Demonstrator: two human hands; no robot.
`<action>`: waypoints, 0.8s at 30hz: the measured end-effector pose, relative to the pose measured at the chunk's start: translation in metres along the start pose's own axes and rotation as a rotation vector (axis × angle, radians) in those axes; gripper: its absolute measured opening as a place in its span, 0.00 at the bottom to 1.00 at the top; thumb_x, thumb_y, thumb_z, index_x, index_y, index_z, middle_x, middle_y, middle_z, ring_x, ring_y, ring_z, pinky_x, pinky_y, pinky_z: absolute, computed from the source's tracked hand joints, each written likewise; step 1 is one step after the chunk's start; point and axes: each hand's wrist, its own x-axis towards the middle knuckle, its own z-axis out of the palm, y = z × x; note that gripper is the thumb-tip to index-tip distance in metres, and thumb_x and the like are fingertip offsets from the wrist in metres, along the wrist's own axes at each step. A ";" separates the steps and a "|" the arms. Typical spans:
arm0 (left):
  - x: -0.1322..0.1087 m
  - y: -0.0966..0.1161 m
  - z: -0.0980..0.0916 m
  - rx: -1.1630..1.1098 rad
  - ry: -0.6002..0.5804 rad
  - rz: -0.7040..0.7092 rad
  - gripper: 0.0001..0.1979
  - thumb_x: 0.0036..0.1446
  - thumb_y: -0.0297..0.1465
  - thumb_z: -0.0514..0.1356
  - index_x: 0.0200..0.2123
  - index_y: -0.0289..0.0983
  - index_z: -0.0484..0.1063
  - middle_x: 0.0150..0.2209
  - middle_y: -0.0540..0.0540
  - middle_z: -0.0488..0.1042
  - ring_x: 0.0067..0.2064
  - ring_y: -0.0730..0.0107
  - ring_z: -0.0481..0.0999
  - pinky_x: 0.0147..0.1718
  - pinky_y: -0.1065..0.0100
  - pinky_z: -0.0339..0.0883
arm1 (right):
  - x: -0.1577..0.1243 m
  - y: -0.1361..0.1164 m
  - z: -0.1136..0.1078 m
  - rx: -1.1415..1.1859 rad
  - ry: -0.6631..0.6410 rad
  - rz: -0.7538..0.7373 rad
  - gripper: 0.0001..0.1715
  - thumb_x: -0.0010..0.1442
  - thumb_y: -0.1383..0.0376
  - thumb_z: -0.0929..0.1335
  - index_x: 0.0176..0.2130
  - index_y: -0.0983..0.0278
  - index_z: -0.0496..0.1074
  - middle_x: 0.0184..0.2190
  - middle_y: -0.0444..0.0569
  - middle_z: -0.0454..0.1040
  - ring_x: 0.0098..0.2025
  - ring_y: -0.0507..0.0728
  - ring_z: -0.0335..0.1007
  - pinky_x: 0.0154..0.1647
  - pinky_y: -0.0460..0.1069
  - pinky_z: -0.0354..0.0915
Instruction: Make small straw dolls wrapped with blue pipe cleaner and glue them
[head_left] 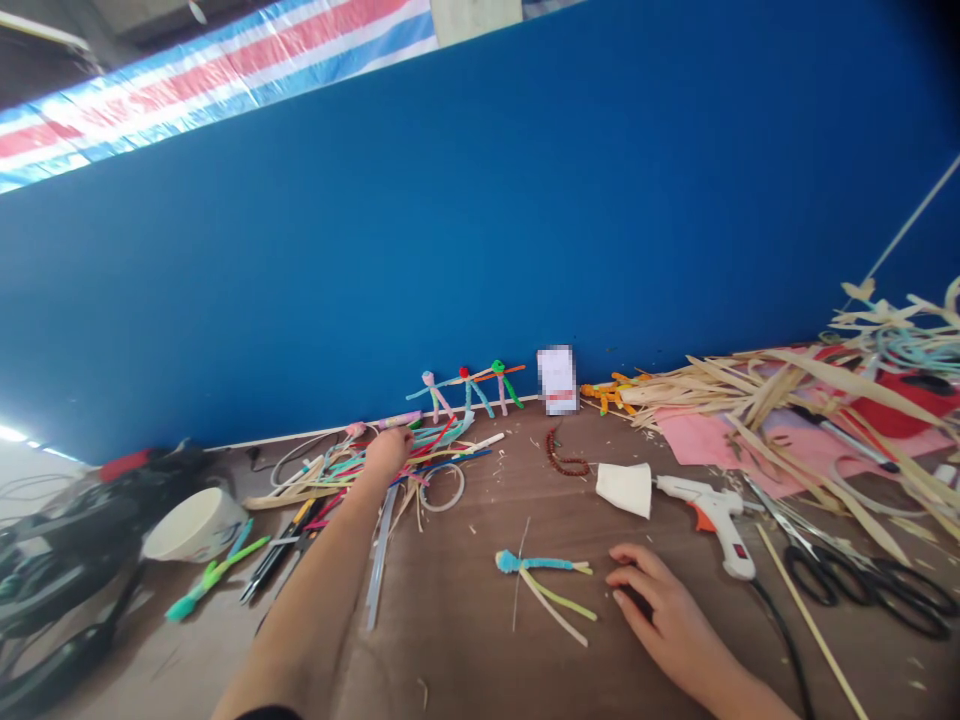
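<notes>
My left hand (388, 452) reaches to the far side of the brown table and rests on a loose heap of colored pipe cleaners (427, 455). Its fingertips are hidden from this angle. My right hand (649, 600) lies on the tabletop with curled fingers, holding nothing I can see. To its left lies an unfinished figure of blue, yellow and cream pipe cleaners (544, 590). A white hot glue gun (709, 515) sits just beyond my right hand, its black cord trailing toward the near edge.
Three pipe-cleaner figures (465, 390) stand against the blue wall. Dry corn husk strips (750, 400) cover pink paper at right, beside black-handled scissors (862, 585). A white bowl (195, 525), a white paper cone (624, 490), and black bags (60, 570) at left also sit nearby.
</notes>
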 end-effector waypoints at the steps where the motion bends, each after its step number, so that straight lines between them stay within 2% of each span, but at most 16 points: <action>1: 0.000 -0.002 -0.002 0.001 0.022 -0.011 0.14 0.54 0.31 0.47 0.36 0.38 0.70 0.34 0.41 0.74 0.36 0.62 0.73 0.32 0.68 0.64 | 0.000 0.000 0.000 -0.001 -0.003 -0.001 0.11 0.56 0.65 0.58 0.33 0.62 0.68 0.44 0.53 0.63 0.47 0.57 0.61 0.48 0.52 0.58; 4: -0.002 -0.010 -0.009 0.006 0.098 -0.034 0.16 0.56 0.32 0.43 0.41 0.36 0.67 0.33 0.40 0.74 0.35 0.61 0.73 0.31 0.67 0.63 | 0.000 0.000 -0.001 -0.003 -0.008 -0.003 0.11 0.56 0.65 0.59 0.33 0.62 0.68 0.44 0.53 0.63 0.47 0.57 0.60 0.48 0.52 0.58; 8: -0.007 -0.021 -0.019 -0.006 0.207 -0.009 0.15 0.57 0.31 0.43 0.43 0.37 0.64 0.40 0.41 0.72 0.37 0.63 0.72 0.32 0.68 0.62 | 0.000 0.001 0.000 0.006 -0.008 -0.004 0.10 0.56 0.65 0.59 0.34 0.62 0.68 0.44 0.53 0.62 0.47 0.57 0.60 0.49 0.52 0.58; 11: -0.013 -0.026 -0.025 -0.024 0.281 0.014 0.14 0.57 0.32 0.44 0.42 0.37 0.65 0.42 0.41 0.71 0.38 0.63 0.71 0.31 0.69 0.61 | 0.000 0.002 0.000 0.012 -0.011 -0.012 0.10 0.56 0.65 0.59 0.33 0.62 0.68 0.44 0.53 0.62 0.47 0.57 0.60 0.48 0.52 0.58; 16: -0.018 -0.033 -0.036 -0.092 0.393 0.032 0.12 0.55 0.34 0.47 0.38 0.37 0.66 0.38 0.42 0.72 0.35 0.63 0.72 0.30 0.68 0.60 | 0.000 0.001 0.001 0.019 -0.005 -0.020 0.10 0.55 0.66 0.59 0.34 0.63 0.68 0.44 0.54 0.62 0.47 0.58 0.60 0.48 0.53 0.58; 18: -0.015 -0.036 -0.042 -0.314 0.538 -0.041 0.09 0.55 0.32 0.48 0.37 0.36 0.64 0.33 0.44 0.73 0.30 0.67 0.72 0.29 0.69 0.60 | -0.001 0.000 0.001 0.022 -0.002 -0.024 0.10 0.55 0.66 0.59 0.34 0.62 0.68 0.44 0.53 0.62 0.47 0.58 0.60 0.48 0.53 0.58; 21: -0.009 -0.041 -0.054 -0.844 0.797 -0.213 0.07 0.54 0.29 0.49 0.37 0.35 0.59 0.26 0.50 0.70 0.20 0.76 0.66 0.23 0.73 0.59 | -0.001 -0.001 0.000 0.023 0.007 -0.028 0.10 0.55 0.67 0.59 0.33 0.62 0.68 0.44 0.53 0.62 0.47 0.57 0.60 0.48 0.53 0.58; 24: -0.007 -0.050 -0.071 -1.010 0.858 -0.262 0.05 0.56 0.27 0.44 0.38 0.34 0.53 0.25 0.53 0.66 0.16 0.81 0.61 0.18 0.75 0.54 | -0.001 -0.002 0.000 0.024 0.021 -0.033 0.10 0.55 0.67 0.59 0.33 0.63 0.68 0.44 0.53 0.62 0.46 0.57 0.60 0.48 0.53 0.58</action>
